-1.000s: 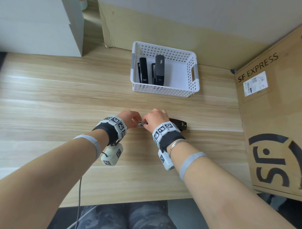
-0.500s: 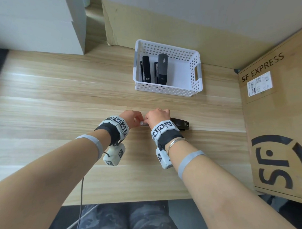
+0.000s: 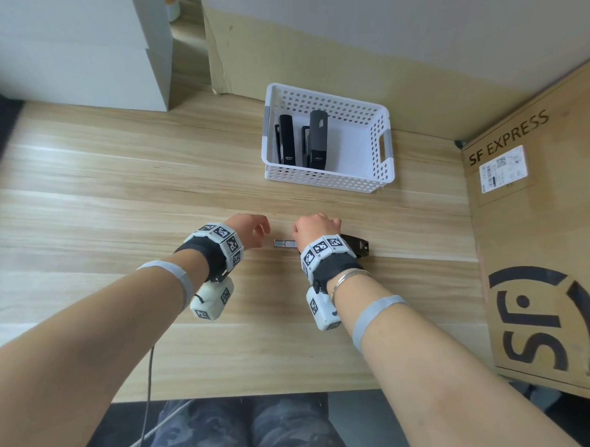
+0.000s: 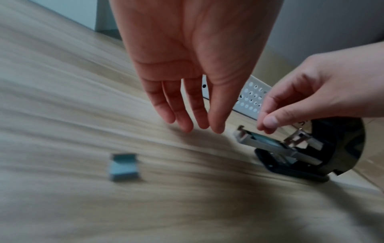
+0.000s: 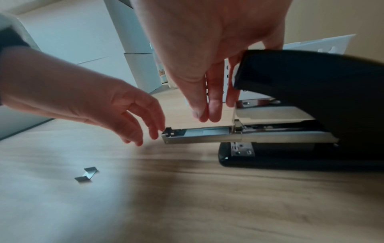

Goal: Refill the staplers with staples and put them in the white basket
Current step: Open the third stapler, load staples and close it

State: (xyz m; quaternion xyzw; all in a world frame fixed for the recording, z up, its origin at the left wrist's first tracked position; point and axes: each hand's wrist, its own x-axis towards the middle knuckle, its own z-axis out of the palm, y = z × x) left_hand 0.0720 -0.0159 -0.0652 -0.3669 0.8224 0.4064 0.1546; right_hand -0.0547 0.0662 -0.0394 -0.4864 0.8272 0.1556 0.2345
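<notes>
staplers: 3 — 2 in white basket (image 3: 325,182), 1 open stapler (image 5: 311,105) on bench (image 3: 120,200) | staple strip on bench: 1 (image 5: 86,174) | hands: 2 | cardboard box: 1 (image 3: 537,231)

The left hand (image 3: 251,230), pressed against the right hand (image 3: 315,229) at the open black stapler's (image 3: 354,245) silver metal staple tray (image 3: 284,243) a second ago, has drawn back toward nine o'clock with fingers loose and empty. That exposes the tray, strip of staples (image 5: 204,132) inside.
</notes>
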